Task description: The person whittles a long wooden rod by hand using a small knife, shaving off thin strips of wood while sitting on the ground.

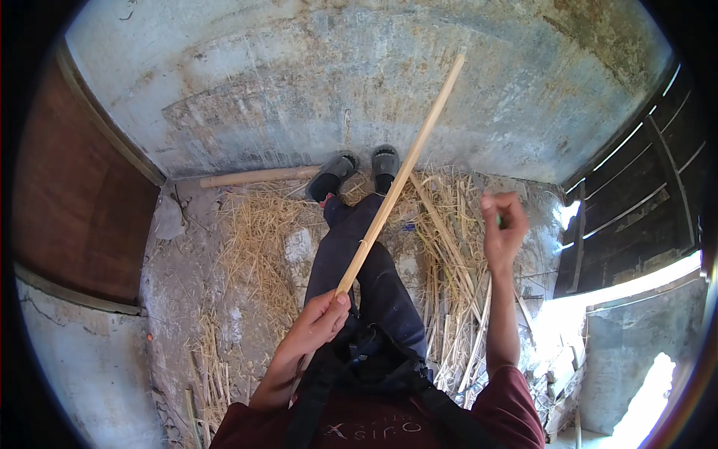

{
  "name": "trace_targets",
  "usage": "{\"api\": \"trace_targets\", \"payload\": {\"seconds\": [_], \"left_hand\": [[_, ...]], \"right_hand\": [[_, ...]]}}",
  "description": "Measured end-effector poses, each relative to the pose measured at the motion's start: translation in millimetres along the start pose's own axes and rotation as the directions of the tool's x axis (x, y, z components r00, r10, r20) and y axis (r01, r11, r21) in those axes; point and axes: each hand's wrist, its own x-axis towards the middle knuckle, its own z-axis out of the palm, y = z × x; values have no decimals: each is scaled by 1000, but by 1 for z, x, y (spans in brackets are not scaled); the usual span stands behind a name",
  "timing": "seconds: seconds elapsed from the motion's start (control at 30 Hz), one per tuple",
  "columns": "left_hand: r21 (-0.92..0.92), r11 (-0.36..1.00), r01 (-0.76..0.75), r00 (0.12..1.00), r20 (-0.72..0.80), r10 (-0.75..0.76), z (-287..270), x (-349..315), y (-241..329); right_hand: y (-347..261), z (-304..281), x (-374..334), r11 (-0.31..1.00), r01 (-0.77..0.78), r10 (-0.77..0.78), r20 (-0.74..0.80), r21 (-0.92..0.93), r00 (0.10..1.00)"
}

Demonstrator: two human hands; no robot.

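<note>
A long, pale split-bamboo strip (pixel 407 166) slants up across the middle of the view, from my lap toward the far wall. My left hand (pixel 323 322) is closed around it near its lower end, with the thumb on top. My right hand (pixel 505 228) is raised to the right of the strip and apart from it, its fingers curled. A small green bit shows between those fingers, and a faint grey sliver shows just beyond the fingertips. What the right hand holds is too small and blurred to name.
Straw-like shavings (pixel 258 243) and split strips (pixel 456 277) litter the floor on both sides of my legs. A round bamboo pole (pixel 258 177) lies along the foot of the stained wall (pixel 299 82). To the left stands a brown wooden panel (pixel 90 179); dark slats (pixel 636 194) stand right.
</note>
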Motion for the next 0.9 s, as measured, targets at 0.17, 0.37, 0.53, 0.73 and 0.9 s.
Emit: {"api": "trace_targets", "payload": {"seconds": [0.17,0.37,0.53,0.73,0.9], "left_hand": [[-24,999,-30,999,42,31,13,6,22],[-23,998,-61,993,96,63,24,14,29],[190,952,-239,971,23,239,32,20,26],[524,793,-310,924,-31,382,45,17,34],[610,740,-283,922,-40,385,51,8,42]], "right_hand": [[-31,30,-36,956,290,-290,248,37,924],[-52,45,-60,875,481,-421,412,-50,808],[-64,48,-64,842,539,-486,417,-13,768],[-64,49,-70,857,514,-481,400,26,781],[-59,50,-60,864,499,-494,317,70,810]]}}
